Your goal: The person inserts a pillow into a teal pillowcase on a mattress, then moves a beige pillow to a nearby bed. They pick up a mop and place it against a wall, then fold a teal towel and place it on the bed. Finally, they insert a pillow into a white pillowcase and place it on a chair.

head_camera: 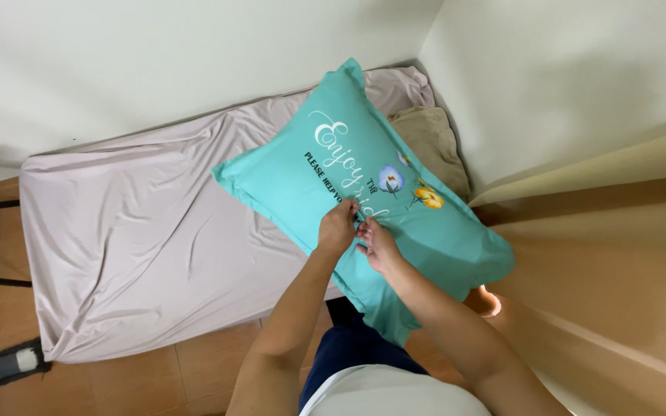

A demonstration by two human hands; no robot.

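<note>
Both hands, left hand (pixel 338 228) and right hand (pixel 379 245), are pinching the teal pillow's (pixel 325 166) middle, fingers clenched on fabric, over the mattress's (pixel 140 231) right edge.

You held a teal pillow (pixel 364 192) with white script and blue and yellow flowers; the sheet (pixel 140 231) was pale mauve.

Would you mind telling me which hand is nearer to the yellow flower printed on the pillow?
The right hand. It grips the pillow just below and left of the yellow flower. The left hand pinches the fabric beside it, farther left of the flower.
</note>
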